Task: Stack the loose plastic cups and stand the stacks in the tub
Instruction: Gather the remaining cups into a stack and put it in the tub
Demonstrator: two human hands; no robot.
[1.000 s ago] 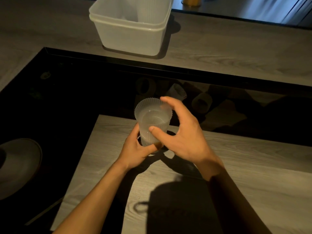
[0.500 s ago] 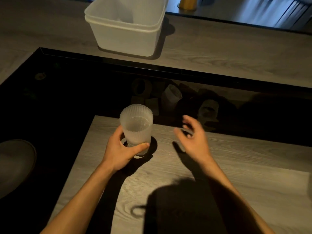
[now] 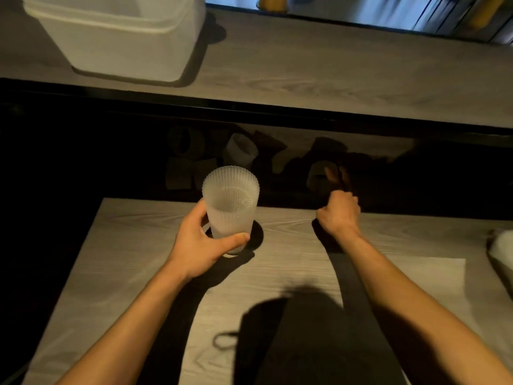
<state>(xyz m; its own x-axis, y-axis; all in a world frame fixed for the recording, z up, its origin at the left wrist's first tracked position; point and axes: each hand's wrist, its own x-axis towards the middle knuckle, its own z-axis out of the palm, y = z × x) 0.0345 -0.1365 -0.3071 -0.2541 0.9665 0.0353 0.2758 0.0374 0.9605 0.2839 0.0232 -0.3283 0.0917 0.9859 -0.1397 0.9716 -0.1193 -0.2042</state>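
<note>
A stack of ribbed, translucent plastic cups [image 3: 229, 207] stands upright near the far edge of the wooden table [image 3: 138, 273]. My left hand [image 3: 202, 245] grips its lower half. My right hand [image 3: 338, 211] reaches forward over the table's far edge into the dark strip, where its fingers curl onto a loose cup [image 3: 319, 176] lying there. More loose cups lie in that strip, one pale [image 3: 241, 150] and one dim [image 3: 184, 140]. The white tub [image 3: 116, 54] stands on the far counter at the top left; its inside is mostly out of frame.
A dark, glossy strip [image 3: 83, 151] separates the near table from the far wooden counter [image 3: 333, 68]. A pale object [image 3: 503, 254] sits at the table's right edge. My head's shadow falls on the near middle of the table.
My right hand let go of the stack and moved right and forward into the dark strip, onto a loose cup. My left hand kept its hold and shifted the stack slightly left.
</note>
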